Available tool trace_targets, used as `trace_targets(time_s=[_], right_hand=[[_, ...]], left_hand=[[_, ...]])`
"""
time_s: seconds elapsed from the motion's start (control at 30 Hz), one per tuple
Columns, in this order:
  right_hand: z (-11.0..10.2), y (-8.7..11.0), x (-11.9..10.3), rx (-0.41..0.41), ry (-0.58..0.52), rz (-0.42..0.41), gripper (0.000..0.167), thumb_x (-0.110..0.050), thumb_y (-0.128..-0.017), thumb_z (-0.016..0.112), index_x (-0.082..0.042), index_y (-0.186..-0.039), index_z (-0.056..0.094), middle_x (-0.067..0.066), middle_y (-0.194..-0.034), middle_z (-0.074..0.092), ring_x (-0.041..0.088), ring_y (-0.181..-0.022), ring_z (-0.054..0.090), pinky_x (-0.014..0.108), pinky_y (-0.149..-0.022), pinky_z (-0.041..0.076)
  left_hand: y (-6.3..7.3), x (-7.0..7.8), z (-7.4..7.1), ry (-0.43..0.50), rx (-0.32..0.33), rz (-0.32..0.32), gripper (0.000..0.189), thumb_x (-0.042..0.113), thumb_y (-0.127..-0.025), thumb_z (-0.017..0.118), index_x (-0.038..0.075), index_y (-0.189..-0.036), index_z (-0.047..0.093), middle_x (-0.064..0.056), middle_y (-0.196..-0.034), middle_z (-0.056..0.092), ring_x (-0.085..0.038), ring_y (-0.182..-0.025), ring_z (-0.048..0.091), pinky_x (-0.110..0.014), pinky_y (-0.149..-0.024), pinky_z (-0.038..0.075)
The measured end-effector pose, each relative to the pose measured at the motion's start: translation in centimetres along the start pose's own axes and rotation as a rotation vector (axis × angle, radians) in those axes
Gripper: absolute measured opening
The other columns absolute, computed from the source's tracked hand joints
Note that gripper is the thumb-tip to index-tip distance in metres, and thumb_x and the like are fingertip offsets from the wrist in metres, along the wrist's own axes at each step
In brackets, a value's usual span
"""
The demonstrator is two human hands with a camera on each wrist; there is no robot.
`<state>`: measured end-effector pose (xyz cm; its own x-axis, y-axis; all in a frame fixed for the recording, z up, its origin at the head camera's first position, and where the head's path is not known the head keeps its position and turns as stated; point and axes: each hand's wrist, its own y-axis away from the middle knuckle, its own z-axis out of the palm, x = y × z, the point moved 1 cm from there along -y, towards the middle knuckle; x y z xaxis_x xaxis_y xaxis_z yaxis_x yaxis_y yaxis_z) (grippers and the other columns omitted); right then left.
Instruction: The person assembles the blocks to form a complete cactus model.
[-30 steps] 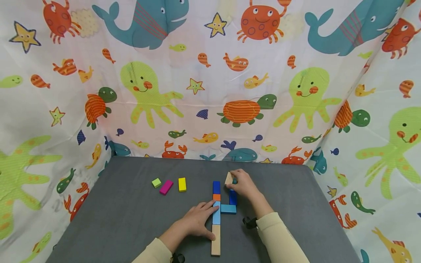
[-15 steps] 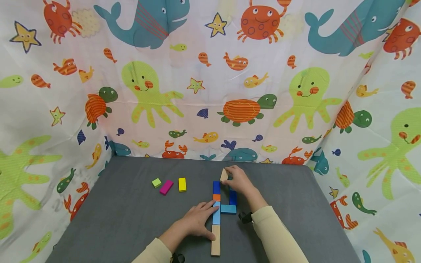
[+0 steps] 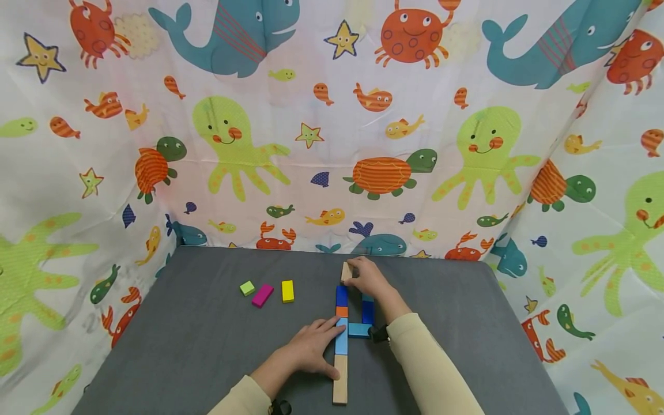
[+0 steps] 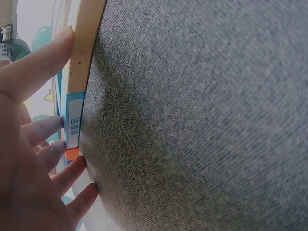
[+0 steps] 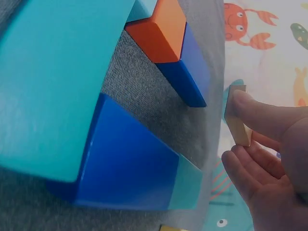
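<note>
Just below frame centre, the right hand (image 3: 369,279) pinches a bare-wood block (image 3: 345,271) near the dark-blue block (image 3: 341,295), apparently positioning it, with careful alignment likely needed next, while the spread left hand (image 3: 311,346) touches the light-blue block (image 3: 340,343).

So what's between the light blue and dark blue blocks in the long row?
A small orange block lies between the light blue block and the dark blue block, as the head and right wrist views show.

Blocks (image 3: 340,343) on a table (image 3: 207,334) (grey).
</note>
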<state>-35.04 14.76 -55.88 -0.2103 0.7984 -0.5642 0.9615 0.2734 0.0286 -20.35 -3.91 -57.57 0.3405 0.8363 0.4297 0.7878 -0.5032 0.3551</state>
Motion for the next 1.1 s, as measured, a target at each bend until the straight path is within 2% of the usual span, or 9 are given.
trace_targets(time_s=[0.4,0.7,1.1], right_hand=[[1.0,-1.1,0.1,-0.056,0.015,0.008,0.059,-0.020,-0.089,0.079,-0.006,-0.143,0.057,0.017,-0.144,0.056,0.035,-0.130,0.054,0.049,-0.108,0.045],[1.2,-1.2,0.1,-0.068,0.012,0.009,0.058,-0.018,-0.089,0.078,-0.005,-0.142,0.057,0.017,-0.143,0.057,0.035,-0.130,0.054,0.050,-0.109,0.044],[1.2,-1.4,0.0,-0.136,0.016,0.025,0.057,-0.020,-0.089,0.079,-0.005,-0.141,0.059,0.016,-0.139,0.060,0.032,-0.121,0.058,0.050,-0.106,0.046]], left_hand=[[0.2,-0.1,-0.1,0.006,0.004,0.028,0.100,0.066,-0.072,0.081,0.037,-0.156,0.036,0.008,-0.168,0.023,-0.025,-0.146,0.032,-0.055,-0.115,0.032],[0.0,-0.2,-0.1,0.023,-0.001,0.030,0.100,0.066,-0.072,0.081,0.037,-0.157,0.035,0.007,-0.168,0.023,-0.026,-0.146,0.032,-0.056,-0.115,0.032],[0.1,-0.3,0.1,0.007,0.002,0.026,0.100,0.067,-0.072,0.080,0.038,-0.157,0.035,0.009,-0.168,0.023,-0.025,-0.146,0.032,-0.055,-0.116,0.032]])
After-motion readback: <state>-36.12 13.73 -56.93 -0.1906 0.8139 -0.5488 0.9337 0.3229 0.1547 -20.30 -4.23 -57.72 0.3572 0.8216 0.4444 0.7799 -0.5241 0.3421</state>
